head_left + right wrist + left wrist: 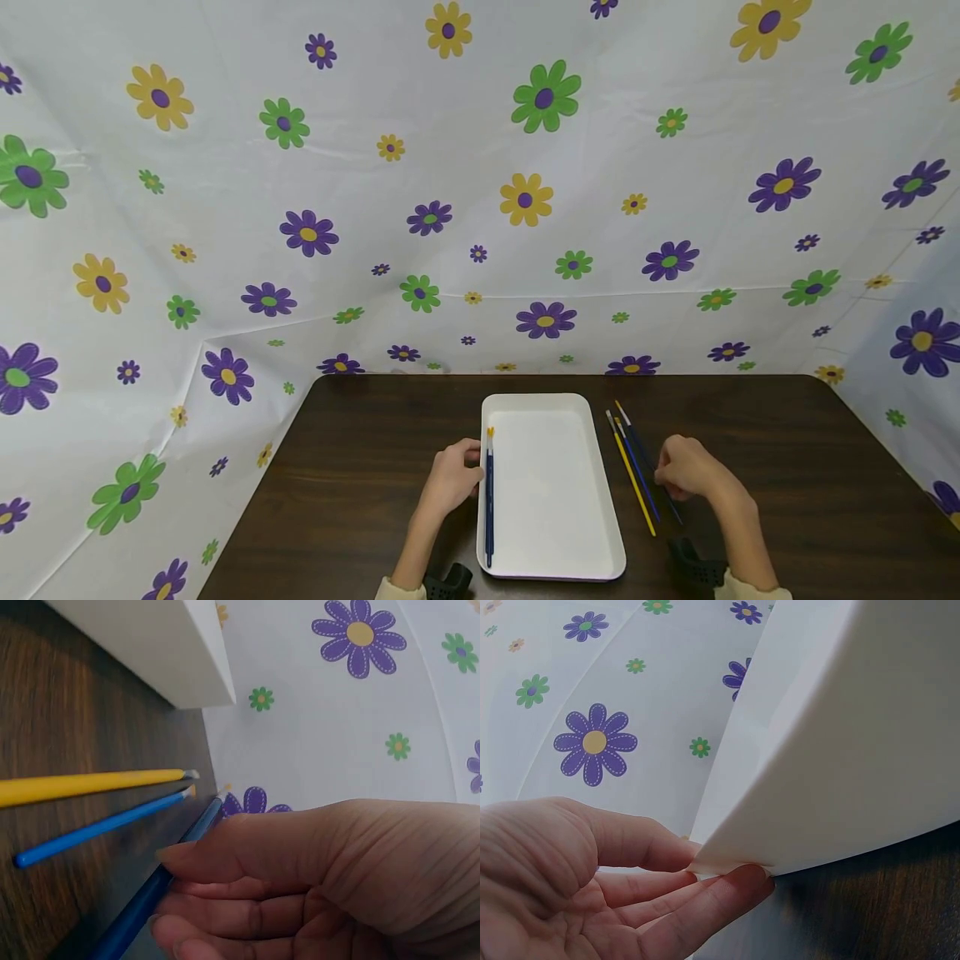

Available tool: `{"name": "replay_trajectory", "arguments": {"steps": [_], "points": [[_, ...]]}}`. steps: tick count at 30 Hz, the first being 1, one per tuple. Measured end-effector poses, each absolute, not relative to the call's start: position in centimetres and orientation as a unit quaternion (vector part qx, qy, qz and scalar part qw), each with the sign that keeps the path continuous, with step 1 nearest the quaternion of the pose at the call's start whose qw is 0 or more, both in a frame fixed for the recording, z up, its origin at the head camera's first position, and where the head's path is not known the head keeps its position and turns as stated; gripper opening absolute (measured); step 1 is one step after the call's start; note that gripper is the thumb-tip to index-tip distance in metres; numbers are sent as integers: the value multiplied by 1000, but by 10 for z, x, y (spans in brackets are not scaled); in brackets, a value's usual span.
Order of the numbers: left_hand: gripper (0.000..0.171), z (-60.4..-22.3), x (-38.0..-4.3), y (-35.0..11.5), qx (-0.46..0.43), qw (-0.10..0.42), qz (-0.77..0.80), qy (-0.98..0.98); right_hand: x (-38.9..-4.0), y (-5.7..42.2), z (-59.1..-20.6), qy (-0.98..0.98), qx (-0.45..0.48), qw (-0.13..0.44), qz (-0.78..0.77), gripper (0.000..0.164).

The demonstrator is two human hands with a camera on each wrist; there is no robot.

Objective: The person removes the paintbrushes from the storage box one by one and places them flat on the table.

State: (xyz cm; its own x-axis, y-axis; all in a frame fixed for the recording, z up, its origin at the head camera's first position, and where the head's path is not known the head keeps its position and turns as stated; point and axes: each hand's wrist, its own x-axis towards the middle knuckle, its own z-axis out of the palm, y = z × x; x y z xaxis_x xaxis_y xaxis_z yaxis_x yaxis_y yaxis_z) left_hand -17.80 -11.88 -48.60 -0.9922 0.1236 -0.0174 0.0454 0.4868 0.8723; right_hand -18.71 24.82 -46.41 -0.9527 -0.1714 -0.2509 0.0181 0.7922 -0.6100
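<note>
"Just right of the white tray (555,492), what do we see in the right hand (690,467)?"

"We see a dark blue paintbrush (141,906), pinched between thumb and fingers, its bristle end toward the far edge of the dark wood-grain table (810,467). We cannot tell whether it touches the tabletop. Alongside, we find a bright blue paintbrush (105,827) and a yellow paintbrush (90,786), the yellow one nearest the tray, both with bristles pointing away from the person."

"And inside the tray?"

"Along its left wall we make out a slim navy handle (490,508) laid lengthwise, with yellowish bristles at the far end. Whether it is one brush or two pressed together, we cannot say. From there to the right wall we look onto smooth white floor."

"What about the left hand (450,479)?"

"We have it gripping the tray's left rim, thumb against fingers."

"How do the edges run?"

"Lengthwise, the tray reaches near the table's far edge, where we meet the flowered cloth (600,150). Between its right rim and the yellow brush we get a narrow strip of wood, widening toward the person. Broad stretches of tabletop extend beyond both hands, and at the near side we notice cream sleeves (738,590)."
</note>
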Motion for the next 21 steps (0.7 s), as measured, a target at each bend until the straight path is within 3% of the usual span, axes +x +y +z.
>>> {"name": "replay_trajectory", "arguments": {"steps": [21], "points": [[37,-487,-180,-118,45,39,508,859,-191,253,-473,929,-27,167,-330,18]]}}
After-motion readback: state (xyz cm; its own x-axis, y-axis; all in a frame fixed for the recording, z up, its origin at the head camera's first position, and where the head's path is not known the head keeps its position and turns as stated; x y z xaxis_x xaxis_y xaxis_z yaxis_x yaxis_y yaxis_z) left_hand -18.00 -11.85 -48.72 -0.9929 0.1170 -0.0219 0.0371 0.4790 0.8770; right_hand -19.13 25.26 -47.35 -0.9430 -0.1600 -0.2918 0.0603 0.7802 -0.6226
